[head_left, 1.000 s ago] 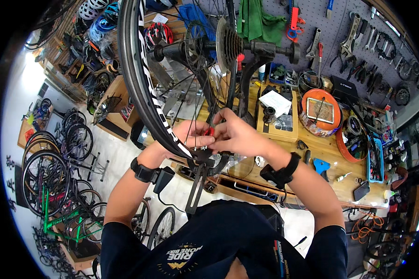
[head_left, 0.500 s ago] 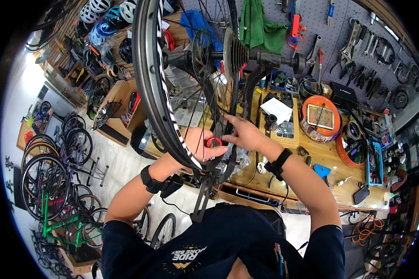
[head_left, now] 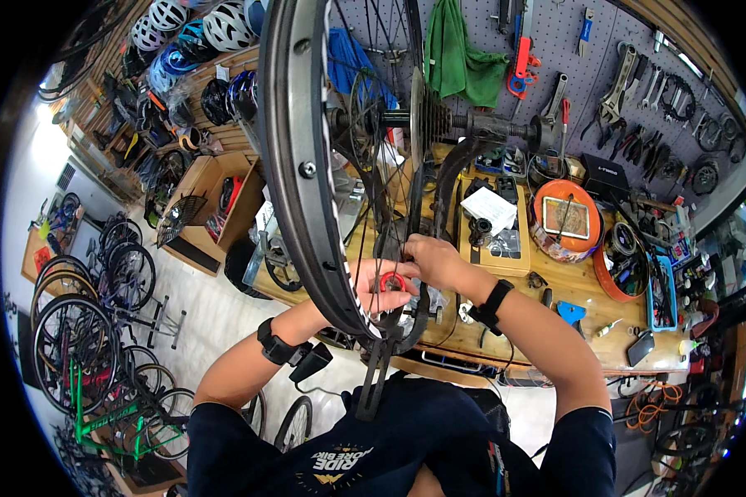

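A bicycle wheel with a dark rim (head_left: pixel 294 166) stands upright in a black truing stand (head_left: pixel 456 186). Its hub (head_left: pixel 396 118) and cassette (head_left: pixel 433 116) sit between the stand's arms. My left hand (head_left: pixel 365 280) reaches around the lower rim, its fingers closed on a red round spoke wrench (head_left: pixel 392 282) among the lower spokes. Just right of it, my right hand (head_left: pixel 436 258) has its fingers curled together close to the spokes and the left fingertips. Whatever those right fingers pinch, if anything, is hidden.
Behind the stand is a wooden workbench (head_left: pixel 506 327) with an orange tub (head_left: pixel 565 219), a parts box (head_left: pixel 506 258) and small tools. Tools and a green cloth (head_left: pixel 464 62) hang on the pegboard. Left are a cardboard box (head_left: pixel 215 199), helmets and several parked bicycles.
My right hand's fingers, stretched out before, are now curled in. The view has shifted, and the wheel and both hands appear slightly farther right and lower. The red spoke wrench stays in my left hand.
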`<action>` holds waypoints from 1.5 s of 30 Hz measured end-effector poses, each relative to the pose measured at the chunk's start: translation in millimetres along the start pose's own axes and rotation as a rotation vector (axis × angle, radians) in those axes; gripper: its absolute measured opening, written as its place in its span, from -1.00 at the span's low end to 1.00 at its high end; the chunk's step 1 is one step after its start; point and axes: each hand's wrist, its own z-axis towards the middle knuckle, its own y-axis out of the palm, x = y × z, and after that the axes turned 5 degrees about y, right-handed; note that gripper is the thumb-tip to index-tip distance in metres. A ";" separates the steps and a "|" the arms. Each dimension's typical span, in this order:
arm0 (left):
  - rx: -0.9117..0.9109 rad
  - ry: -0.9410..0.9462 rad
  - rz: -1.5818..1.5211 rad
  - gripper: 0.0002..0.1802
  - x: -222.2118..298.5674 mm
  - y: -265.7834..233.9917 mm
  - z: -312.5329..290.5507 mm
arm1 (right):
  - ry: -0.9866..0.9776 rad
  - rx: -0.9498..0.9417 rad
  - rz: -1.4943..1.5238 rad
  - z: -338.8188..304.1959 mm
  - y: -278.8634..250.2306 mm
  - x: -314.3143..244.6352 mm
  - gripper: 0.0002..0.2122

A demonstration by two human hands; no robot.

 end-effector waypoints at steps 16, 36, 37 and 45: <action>-0.044 -0.254 -0.454 -0.67 11.8 -18.9 2.9 | 0.119 0.011 0.041 -8.6 -7.9 -19.7 -0.79; 0.197 -0.040 0.526 -0.57 28.1 13.4 12.9 | 0.104 -0.018 0.119 8.0 4.9 2.4 -0.76; 0.189 -0.021 0.553 -0.57 26.7 12.6 14.1 | 0.112 -0.015 0.128 10.1 3.6 5.1 -0.76; 0.265 0.028 0.530 -0.74 6.9 11.7 15.4 | 0.146 -0.001 0.108 8.7 6.5 0.2 -0.72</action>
